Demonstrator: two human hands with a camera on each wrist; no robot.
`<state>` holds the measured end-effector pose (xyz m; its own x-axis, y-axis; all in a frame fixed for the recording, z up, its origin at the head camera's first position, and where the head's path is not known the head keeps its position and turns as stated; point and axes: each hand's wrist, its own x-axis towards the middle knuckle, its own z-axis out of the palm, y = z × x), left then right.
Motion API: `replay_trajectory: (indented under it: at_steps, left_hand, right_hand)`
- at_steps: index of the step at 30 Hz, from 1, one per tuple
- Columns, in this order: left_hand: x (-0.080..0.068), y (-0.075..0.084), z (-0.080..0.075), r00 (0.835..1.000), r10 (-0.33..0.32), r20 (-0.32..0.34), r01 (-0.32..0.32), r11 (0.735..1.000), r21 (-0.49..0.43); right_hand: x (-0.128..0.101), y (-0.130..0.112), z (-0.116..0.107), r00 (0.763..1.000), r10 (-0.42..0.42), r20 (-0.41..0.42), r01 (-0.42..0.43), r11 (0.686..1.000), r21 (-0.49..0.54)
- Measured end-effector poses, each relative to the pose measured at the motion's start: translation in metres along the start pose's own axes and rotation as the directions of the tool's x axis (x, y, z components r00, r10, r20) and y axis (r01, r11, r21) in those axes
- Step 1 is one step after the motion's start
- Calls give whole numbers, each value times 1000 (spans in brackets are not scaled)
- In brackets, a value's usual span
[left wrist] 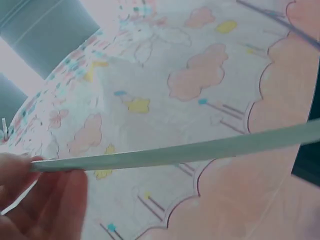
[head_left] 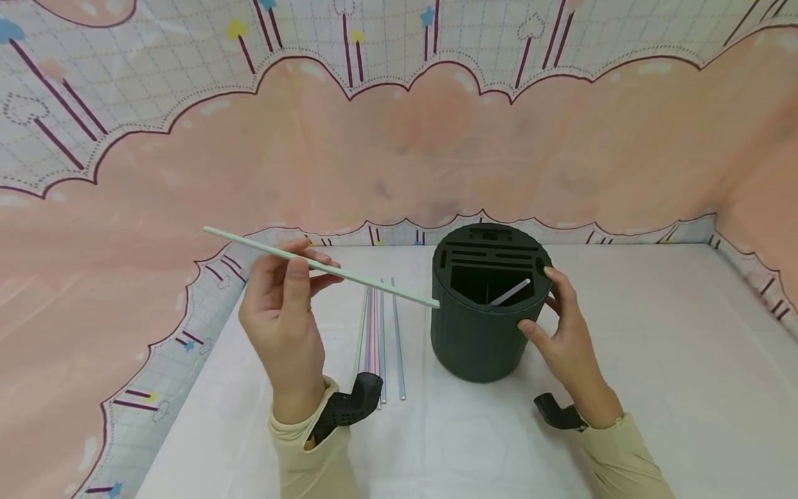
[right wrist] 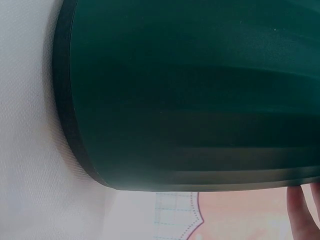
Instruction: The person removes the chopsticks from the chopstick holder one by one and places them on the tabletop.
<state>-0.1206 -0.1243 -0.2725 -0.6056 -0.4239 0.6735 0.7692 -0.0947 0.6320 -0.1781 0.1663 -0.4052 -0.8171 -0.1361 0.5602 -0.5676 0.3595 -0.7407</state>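
A dark green round holder [head_left: 485,326] with slots in its top stands on the white table [head_left: 654,360]. One white straw [head_left: 510,292] leans inside its large opening. My left hand [head_left: 288,305] pinches a pale green straw [head_left: 324,266] between thumb and fingers; the straw slants down to the right, its tip at the holder's left rim. In the left wrist view the same pale green straw [left wrist: 190,149] crosses the frame from my fingers [left wrist: 45,200]. My right hand [head_left: 564,326] curls round the holder's right side; the right wrist view shows the holder's wall [right wrist: 190,95] and fingertips [right wrist: 300,210].
Several straws [head_left: 380,333], pink and pale blue among them, lie side by side on the table left of the holder. A pink patterned cloth backdrop [head_left: 399,159] rises behind and at both sides.
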Motion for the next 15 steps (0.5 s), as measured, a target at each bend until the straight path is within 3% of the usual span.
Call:
replay_trajectory:
  at_steps: [3, 6, 10, 15]
  left_hand:
    - [3, 1, -5, 994, -78, 72, 70, 992, 103]
    - [7, -3, -12, 977, -170, 132, 127, 951, 280]
    - [10, -24, -28, 951, -263, 163, 145, 844, 517]
    - [12, -53, -49, 930, -341, 134, 147, 683, 715]
  right_hand:
    - [0, 0, -1, 1000, 2, -1, -2, 1000, -5]
    - [0, -1, -1, 1000, 9, 1, -9, 1000, -22]
    - [0, -10, -2, 1000, 17, 5, -17, 1000, -22]
    - [2, -32, -2, 1000, 14, 5, -14, 1000, 2]
